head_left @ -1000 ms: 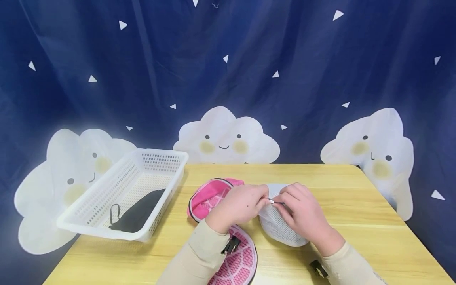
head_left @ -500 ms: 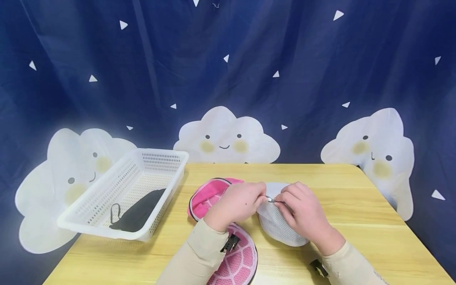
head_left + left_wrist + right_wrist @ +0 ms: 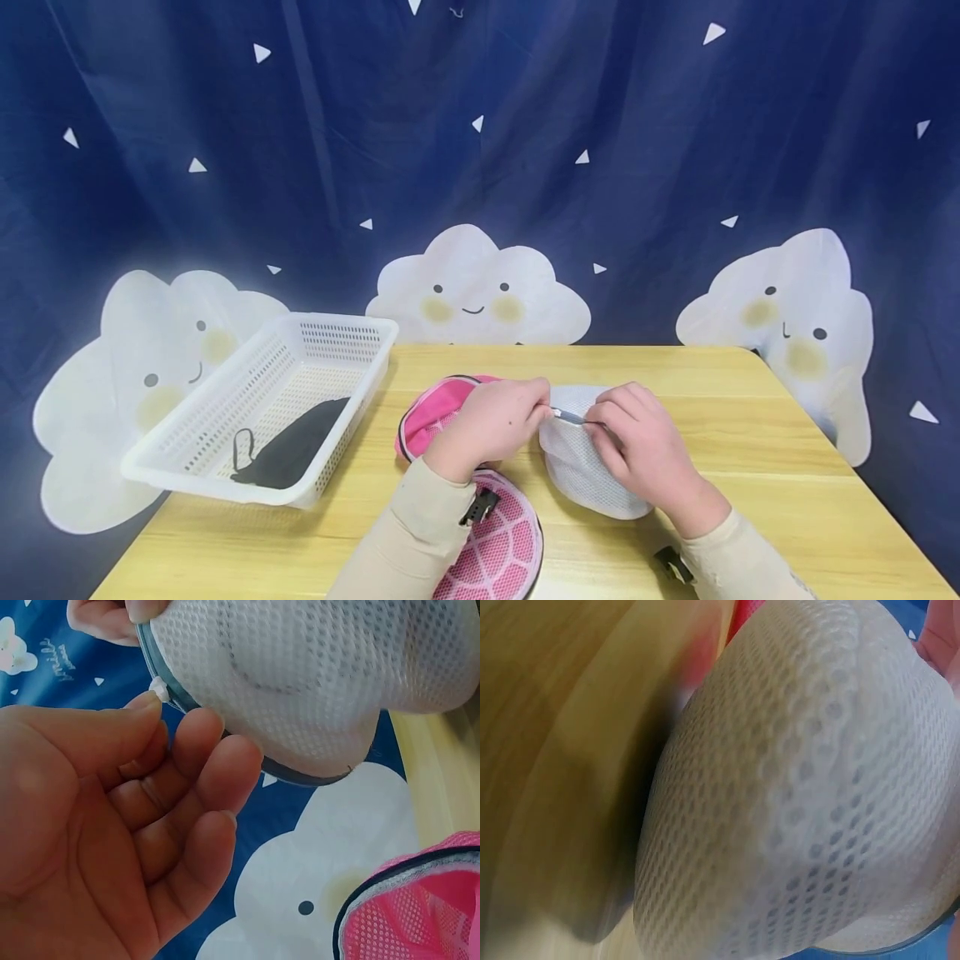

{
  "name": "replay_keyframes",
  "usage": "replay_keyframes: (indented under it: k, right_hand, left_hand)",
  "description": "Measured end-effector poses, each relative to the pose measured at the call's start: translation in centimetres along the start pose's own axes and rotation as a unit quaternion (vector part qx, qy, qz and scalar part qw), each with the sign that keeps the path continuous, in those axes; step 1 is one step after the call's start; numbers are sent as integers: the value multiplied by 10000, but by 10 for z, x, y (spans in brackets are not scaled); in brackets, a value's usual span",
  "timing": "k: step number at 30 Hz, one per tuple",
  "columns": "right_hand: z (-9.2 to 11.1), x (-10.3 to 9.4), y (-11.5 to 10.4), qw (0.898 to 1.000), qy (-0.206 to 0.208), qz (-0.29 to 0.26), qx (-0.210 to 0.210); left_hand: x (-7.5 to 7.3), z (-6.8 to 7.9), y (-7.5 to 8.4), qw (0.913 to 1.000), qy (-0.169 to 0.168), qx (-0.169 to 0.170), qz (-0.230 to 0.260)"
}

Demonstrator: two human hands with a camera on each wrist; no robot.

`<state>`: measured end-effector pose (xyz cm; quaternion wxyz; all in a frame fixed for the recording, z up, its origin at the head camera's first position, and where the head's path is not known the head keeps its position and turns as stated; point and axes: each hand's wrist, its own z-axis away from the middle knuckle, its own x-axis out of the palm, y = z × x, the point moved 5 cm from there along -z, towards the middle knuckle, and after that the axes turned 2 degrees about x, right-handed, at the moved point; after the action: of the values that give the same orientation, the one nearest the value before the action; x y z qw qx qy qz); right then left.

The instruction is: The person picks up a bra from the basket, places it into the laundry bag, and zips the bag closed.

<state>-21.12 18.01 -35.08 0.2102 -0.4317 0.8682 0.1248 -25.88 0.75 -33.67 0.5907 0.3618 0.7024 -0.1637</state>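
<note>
We see a dark blue curtain [image 3: 645, 192] scattered with small white triangles [image 3: 713, 33] and three smiling white clouds [image 3: 471, 267], behind a yellowish wooden desk [image 3: 780, 483] with visible grain.

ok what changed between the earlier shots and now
The left hand, pinching the zipper pull, moved left, so more grey zipper shows. Nothing was newly gripped or let go. The right hand on the white mesh bag, the basket and the pink mesh items stayed put.

A wood-grained table [image 3: 750, 450] carries a white basket [image 3: 202, 492] and pink mesh [image 3: 501, 546].
</note>
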Motion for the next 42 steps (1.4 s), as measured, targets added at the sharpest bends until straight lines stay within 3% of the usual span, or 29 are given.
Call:
replay_keyframes:
  k: [10,18,29,42]
  right_hand:
    - [3,0,6,9999,-87,-42,71]
    - [3,1,11,9998,-196,92,31]
    - [5,1,17,9982,-385,278,360]
    - [6,4,11,9992,-324,156,161]
  left_hand:
    - [-2,1,1,9996,-66,108,236]
    - [-7,1,4,9989,252,128,379]
    - [-3,-2,10,9993,317,182,59]
    - [-1,-4,22,9989,250,388,-97]
